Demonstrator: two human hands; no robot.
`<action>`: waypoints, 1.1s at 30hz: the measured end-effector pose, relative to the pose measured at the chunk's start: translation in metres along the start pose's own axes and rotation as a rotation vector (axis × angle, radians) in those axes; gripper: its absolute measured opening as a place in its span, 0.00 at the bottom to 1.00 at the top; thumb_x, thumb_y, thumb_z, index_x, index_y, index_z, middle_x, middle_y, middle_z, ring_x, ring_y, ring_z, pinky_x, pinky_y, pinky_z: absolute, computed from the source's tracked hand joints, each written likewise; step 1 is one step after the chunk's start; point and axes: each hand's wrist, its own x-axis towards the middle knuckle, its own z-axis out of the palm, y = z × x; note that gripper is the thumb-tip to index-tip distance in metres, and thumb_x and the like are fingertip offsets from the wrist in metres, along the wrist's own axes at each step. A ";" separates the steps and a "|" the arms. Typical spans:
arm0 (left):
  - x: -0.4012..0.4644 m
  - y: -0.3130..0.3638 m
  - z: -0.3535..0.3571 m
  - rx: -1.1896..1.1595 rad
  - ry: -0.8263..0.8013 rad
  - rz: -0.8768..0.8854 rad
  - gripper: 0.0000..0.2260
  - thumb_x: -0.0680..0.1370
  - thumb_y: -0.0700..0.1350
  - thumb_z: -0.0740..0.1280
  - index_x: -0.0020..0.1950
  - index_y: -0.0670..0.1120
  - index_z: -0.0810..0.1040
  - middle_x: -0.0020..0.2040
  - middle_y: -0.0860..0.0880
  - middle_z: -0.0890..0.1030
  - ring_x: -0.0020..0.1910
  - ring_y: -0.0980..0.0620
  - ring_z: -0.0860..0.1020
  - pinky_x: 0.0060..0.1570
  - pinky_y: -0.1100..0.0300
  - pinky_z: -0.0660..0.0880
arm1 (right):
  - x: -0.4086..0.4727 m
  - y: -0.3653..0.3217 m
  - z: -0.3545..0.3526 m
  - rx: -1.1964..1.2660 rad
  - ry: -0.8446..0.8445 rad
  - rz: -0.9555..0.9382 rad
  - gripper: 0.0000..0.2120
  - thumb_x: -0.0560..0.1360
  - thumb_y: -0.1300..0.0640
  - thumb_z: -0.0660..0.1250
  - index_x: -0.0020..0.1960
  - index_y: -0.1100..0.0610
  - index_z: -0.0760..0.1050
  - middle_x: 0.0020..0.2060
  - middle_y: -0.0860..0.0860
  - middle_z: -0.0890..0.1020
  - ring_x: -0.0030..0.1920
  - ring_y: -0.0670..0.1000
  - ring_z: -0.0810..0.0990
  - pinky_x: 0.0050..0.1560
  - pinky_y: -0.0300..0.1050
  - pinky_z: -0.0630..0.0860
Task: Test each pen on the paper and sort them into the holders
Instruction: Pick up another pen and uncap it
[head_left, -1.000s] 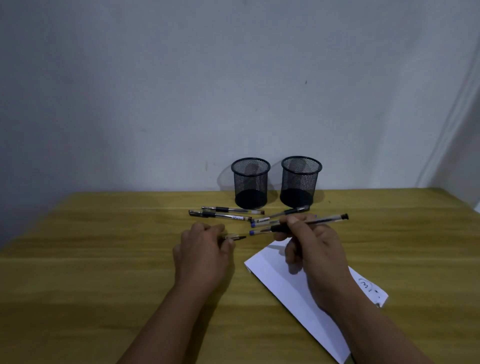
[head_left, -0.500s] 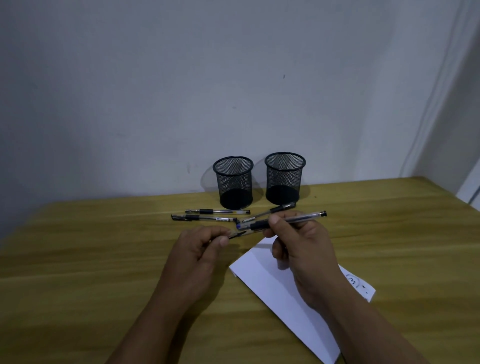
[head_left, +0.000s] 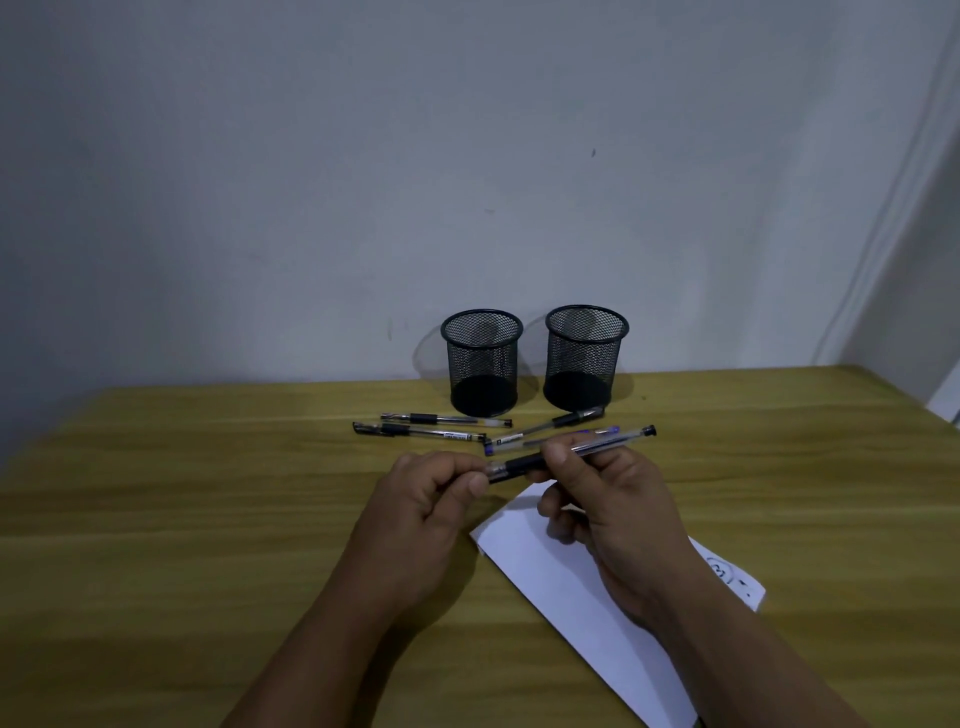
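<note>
Pens are what I'm sorting, and one clear black-grip pen (head_left: 571, 451) is between my two hands. My right hand (head_left: 618, 514) pinches its barrel just past the grip with thumb and forefinger, the other fingers curled under. My left hand (head_left: 423, 512) pinches the tip end of that pen between thumb and fingertips; whether a cap sits under those fingers I cannot tell. The held pen lies nearly level above the tabletop (head_left: 208, 519), its capped tail pointing toward the right holder (head_left: 584, 358).

Under my right hand lies the white paper (head_left: 566, 587), set at a slant, with a small scribbled mark near its right corner. Beyond the paper, between it and the holders, four more pens lie flat on the wood: a blue pen (head_left: 582, 435) just behind the held one, a dark-capped pen (head_left: 563, 420) angled toward the right holder's foot, and two black-grip pens (head_left: 421, 430) lying almost parallel in front of the left holder (head_left: 482, 364).

Both black mesh holders stand upright side by side, apart from each other, beyond the paper near the grey wall (head_left: 467, 156).
</note>
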 end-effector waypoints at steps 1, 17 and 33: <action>0.001 -0.001 0.001 -0.010 -0.007 -0.009 0.07 0.79 0.51 0.64 0.49 0.63 0.79 0.49 0.57 0.78 0.48 0.67 0.73 0.43 0.68 0.67 | 0.001 0.001 -0.001 0.005 -0.005 0.009 0.09 0.75 0.56 0.69 0.47 0.64 0.79 0.37 0.58 0.82 0.31 0.52 0.76 0.29 0.46 0.68; 0.000 0.001 0.005 -0.246 -0.064 -0.077 0.07 0.79 0.48 0.66 0.49 0.57 0.84 0.45 0.56 0.85 0.48 0.55 0.82 0.51 0.47 0.79 | 0.000 0.006 0.004 -0.031 -0.003 -0.026 0.05 0.76 0.64 0.69 0.49 0.57 0.81 0.34 0.55 0.81 0.31 0.52 0.76 0.29 0.44 0.70; -0.006 0.004 0.013 0.179 -0.019 -0.015 0.18 0.74 0.60 0.68 0.63 0.60 0.77 0.54 0.63 0.76 0.57 0.60 0.74 0.57 0.53 0.75 | -0.006 -0.013 0.001 0.037 0.099 -0.044 0.05 0.79 0.63 0.64 0.52 0.57 0.78 0.34 0.52 0.82 0.35 0.50 0.78 0.31 0.44 0.71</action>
